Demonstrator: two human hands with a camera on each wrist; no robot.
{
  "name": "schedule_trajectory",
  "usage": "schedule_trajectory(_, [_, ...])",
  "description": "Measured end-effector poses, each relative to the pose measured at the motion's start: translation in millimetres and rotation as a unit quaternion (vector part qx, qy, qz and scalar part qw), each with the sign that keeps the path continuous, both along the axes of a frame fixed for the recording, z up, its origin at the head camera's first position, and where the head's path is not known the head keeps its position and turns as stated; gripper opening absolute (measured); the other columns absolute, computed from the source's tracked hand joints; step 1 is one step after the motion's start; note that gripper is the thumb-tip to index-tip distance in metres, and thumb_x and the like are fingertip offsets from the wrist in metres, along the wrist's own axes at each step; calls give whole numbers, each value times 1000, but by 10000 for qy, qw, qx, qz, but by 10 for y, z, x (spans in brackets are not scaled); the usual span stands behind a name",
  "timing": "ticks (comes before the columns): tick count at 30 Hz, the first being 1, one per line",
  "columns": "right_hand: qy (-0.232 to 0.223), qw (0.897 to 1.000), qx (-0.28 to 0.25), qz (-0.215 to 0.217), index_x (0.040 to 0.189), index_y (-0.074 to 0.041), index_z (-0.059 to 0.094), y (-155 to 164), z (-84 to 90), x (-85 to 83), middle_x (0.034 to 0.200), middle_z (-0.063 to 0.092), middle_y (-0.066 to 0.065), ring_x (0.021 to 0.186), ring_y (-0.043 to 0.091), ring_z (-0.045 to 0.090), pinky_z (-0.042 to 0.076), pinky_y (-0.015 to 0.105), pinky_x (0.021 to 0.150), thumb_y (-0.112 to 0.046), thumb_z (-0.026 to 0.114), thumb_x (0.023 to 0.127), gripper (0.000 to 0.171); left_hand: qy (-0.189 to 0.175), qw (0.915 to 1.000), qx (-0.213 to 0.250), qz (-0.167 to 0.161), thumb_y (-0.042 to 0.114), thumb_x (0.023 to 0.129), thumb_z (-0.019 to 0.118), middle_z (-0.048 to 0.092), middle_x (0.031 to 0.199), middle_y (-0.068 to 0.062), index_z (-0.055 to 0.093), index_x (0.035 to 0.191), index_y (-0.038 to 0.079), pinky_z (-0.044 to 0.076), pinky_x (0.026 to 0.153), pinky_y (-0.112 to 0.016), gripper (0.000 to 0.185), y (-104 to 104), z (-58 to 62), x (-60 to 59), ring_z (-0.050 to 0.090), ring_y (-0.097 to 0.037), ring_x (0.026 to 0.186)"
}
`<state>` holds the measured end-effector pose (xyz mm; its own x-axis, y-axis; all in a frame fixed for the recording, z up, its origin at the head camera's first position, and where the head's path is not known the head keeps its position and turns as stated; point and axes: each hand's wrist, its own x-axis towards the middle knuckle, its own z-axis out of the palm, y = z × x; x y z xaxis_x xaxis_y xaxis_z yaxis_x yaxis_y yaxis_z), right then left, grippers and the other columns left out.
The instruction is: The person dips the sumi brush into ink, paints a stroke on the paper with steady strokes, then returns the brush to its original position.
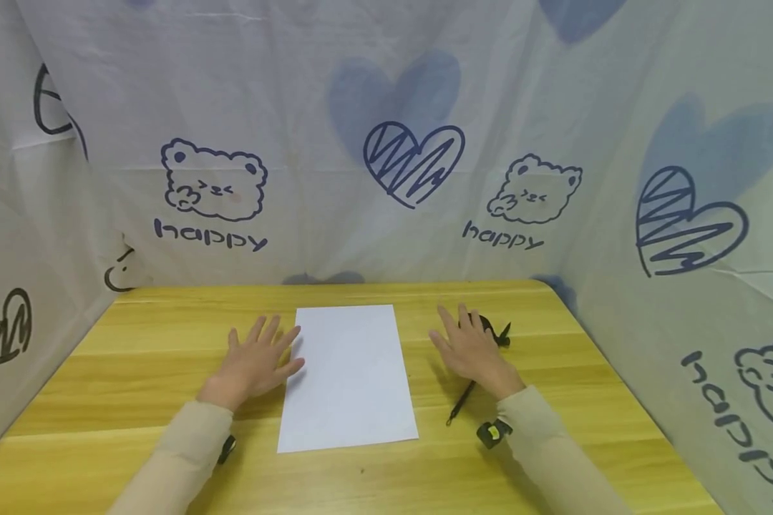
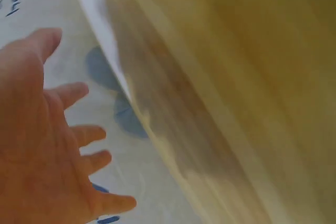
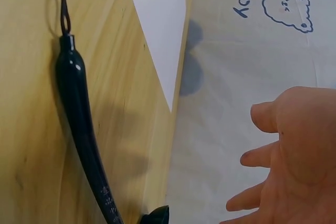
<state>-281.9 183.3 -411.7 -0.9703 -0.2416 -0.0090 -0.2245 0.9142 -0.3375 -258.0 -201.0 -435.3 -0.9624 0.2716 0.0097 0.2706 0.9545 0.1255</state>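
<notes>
A white sheet of paper (image 1: 348, 375) lies in the middle of the wooden table (image 1: 135, 343). My left hand (image 1: 260, 350) is palm down with fingers spread just left of the sheet, its thumb at the paper's edge. My right hand (image 1: 464, 340) is spread palm down to the right of the sheet and holds nothing. A black pen (image 1: 460, 404) lies on the table, running under that hand. In the right wrist view the pen (image 3: 79, 108) lies alone on the wood, the paper (image 3: 160, 19) past it and the open hand (image 3: 294, 156) apart. The left wrist view shows straight fingers (image 2: 79, 132).
A small black object (image 1: 497, 332) sits by my right fingertips. Cloth walls printed with bears and hearts (image 1: 412, 161) close in the table at the back and both sides. The table's rounded far right corner (image 1: 541, 286) meets the cloth.
</notes>
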Motion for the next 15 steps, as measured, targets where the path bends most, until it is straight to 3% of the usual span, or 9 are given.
schedule_trajectory(8, [174, 9997, -78, 173, 165, -9, 23, 65, 71, 31, 167, 13, 37, 153, 59, 15, 22, 75, 119, -41, 34, 112, 62, -60, 9987, -141, -490, 56, 105, 48, 30, 167, -25, 45, 157, 18, 20, 113, -83, 64, -50, -77, -59, 27, -53, 153])
schedule_trajectory(15, [90, 9992, -194, 334, 163, -9, 28, 132, 93, 73, 168, 15, 34, 155, 56, 15, 22, 74, 119, -40, 33, 112, 60, -895, 9941, 275, -553, 59, 104, 48, 27, 168, -26, 45, 157, 19, 22, 113, -82, 67, -47, -54, -47, 26, -54, 152])
